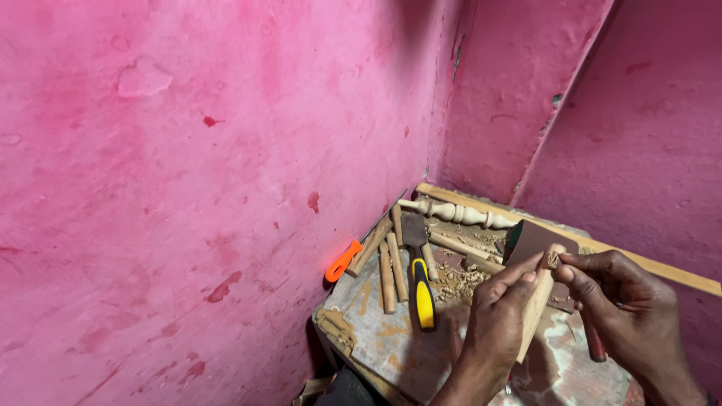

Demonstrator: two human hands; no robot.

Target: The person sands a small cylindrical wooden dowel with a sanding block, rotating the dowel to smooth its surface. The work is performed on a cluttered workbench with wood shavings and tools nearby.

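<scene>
Both hands are close to the camera, low on the right side. On the far left an orange handle (343,261) leans at the edge of the small table (391,349). Next come plain wooden sticks (388,272) and a tool with a yellow and black handle (423,295).

Then the left hand (502,312) is closed around a light wooden peg (538,301), thumb on top, holding it tilted up over the table. To work well, I think this hand should keep the peg very steady.

Last, the right hand (613,297) pinches the peg's top end with bent fingertips, wrist turned inward. Something reddish sticks out under this hand; I cannot tell what.
</scene>
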